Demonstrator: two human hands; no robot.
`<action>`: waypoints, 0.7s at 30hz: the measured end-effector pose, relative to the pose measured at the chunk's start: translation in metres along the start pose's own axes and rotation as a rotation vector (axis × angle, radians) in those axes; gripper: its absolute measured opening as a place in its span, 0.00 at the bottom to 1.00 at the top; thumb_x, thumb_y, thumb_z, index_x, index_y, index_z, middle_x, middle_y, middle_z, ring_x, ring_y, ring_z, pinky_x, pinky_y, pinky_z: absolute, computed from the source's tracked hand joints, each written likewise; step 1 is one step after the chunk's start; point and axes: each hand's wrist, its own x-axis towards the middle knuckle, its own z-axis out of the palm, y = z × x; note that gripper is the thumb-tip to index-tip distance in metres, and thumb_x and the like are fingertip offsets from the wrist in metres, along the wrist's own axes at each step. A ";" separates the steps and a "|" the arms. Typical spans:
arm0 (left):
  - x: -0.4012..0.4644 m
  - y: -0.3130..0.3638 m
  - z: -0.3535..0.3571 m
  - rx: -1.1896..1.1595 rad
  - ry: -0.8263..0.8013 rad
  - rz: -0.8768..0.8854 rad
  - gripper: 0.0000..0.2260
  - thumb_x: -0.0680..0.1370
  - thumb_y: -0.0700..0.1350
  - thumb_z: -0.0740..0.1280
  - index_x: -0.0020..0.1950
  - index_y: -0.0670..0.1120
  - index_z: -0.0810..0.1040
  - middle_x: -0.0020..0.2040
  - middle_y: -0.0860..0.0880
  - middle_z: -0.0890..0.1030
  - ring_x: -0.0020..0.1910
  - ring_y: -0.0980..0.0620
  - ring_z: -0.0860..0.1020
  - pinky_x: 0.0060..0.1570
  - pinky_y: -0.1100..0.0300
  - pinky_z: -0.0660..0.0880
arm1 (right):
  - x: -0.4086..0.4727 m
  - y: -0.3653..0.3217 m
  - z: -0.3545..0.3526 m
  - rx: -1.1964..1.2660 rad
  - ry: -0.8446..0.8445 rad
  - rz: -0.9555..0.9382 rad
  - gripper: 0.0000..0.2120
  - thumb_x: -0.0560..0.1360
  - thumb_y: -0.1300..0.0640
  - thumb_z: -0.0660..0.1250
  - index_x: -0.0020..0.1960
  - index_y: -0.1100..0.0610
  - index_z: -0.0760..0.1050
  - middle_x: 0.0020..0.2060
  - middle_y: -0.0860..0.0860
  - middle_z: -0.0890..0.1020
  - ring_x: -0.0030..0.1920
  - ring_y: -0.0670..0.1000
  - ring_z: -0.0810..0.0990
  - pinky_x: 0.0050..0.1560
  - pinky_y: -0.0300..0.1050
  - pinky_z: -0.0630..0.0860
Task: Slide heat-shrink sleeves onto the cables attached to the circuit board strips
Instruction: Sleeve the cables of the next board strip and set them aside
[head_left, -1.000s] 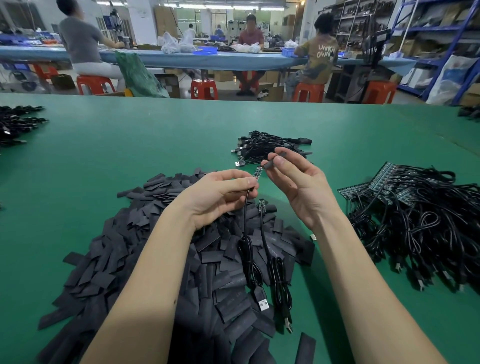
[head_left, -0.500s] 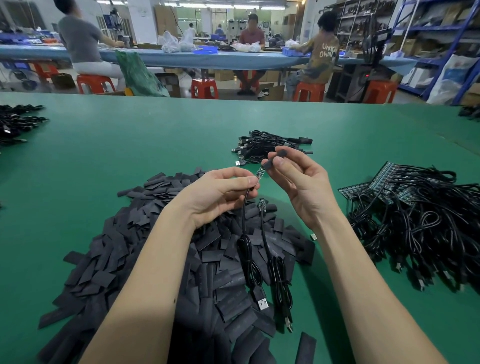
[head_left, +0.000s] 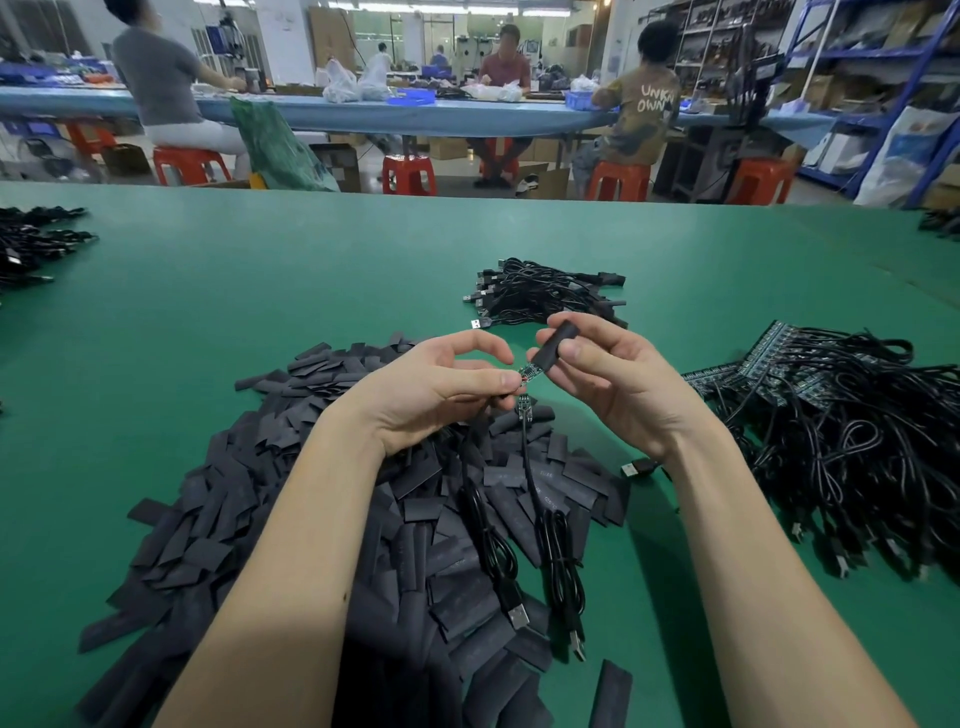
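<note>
Left hand (head_left: 436, 387) pinching a small circuit board strip (head_left: 529, 372) between thumb and forefinger, fingers curled tight round it. Right hand (head_left: 618, 379) gripping a black sleeve (head_left: 555, 344) between thumb and fingers, lower end of sleeve just at the tip of the strip (overlap too small to tell). Sleeve tilted, upper end pointing up and right. Second strip (head_left: 524, 406) hanging just below the first, near the left fingertips. Two black cables (head_left: 540, 499) dropping from the strips toward the viewer, coiled low down, plugs (head_left: 518, 618) resting on the sleeve pile (head_left: 322, 519). Pile spread over the green surface (head_left: 234, 291) under both forearms. Bundle of cables (head_left: 550, 293) lying on the surface beyond the hands. Big heap of cables with strips (head_left: 841, 447) to the right, well apart from the pile. More black cables (head_left: 31, 244) at far left edge. One loose plug (head_left: 639, 468) beside the right wrist.
</note>
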 end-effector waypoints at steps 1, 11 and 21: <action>0.000 0.000 0.000 -0.004 0.000 0.006 0.12 0.69 0.40 0.76 0.50 0.46 0.77 0.43 0.45 0.85 0.38 0.54 0.82 0.41 0.67 0.77 | 0.000 -0.001 0.000 -0.005 -0.014 -0.001 0.12 0.67 0.60 0.75 0.51 0.53 0.86 0.51 0.53 0.86 0.55 0.55 0.85 0.54 0.40 0.80; 0.000 0.000 -0.001 0.011 -0.005 0.018 0.11 0.70 0.42 0.77 0.48 0.47 0.77 0.45 0.45 0.85 0.39 0.54 0.82 0.40 0.67 0.77 | 0.000 -0.002 0.004 -0.113 -0.121 0.006 0.11 0.72 0.64 0.71 0.55 0.60 0.78 0.52 0.59 0.85 0.52 0.55 0.85 0.55 0.47 0.80; 0.012 -0.007 0.006 0.501 0.280 0.253 0.11 0.72 0.52 0.78 0.48 0.50 0.80 0.41 0.49 0.87 0.42 0.51 0.84 0.51 0.57 0.80 | 0.005 0.000 -0.001 -0.023 0.175 0.054 0.12 0.67 0.64 0.74 0.50 0.62 0.82 0.45 0.56 0.87 0.45 0.49 0.85 0.48 0.36 0.80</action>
